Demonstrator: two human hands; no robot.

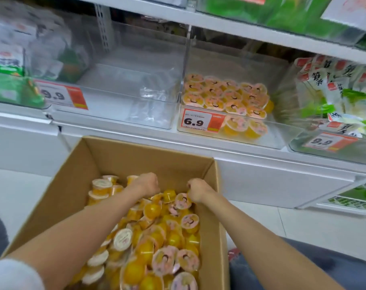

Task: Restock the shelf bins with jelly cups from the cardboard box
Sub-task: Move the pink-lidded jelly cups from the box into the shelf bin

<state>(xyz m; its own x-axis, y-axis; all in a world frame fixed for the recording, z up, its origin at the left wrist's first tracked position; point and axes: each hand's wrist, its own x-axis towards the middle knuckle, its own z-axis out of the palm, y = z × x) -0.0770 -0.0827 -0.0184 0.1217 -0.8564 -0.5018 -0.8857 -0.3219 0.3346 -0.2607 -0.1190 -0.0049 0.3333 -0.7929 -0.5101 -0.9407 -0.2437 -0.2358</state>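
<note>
While the left hand (145,184) and right hand (196,190) curl down among jelly cups (145,251) in the cardboard box (136,158), finger ends are hidden; grip cannot be told.

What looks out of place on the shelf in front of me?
A crumpled clear plastic bag lies in the clear bin just left of the stocked jelly cups. It looks like leftover packaging rather than goods.

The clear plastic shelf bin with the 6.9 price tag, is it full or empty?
Partly filled: the clear plastic bin holds orange jelly cups with pink lids low inside, its walls rising bare above them.
</note>
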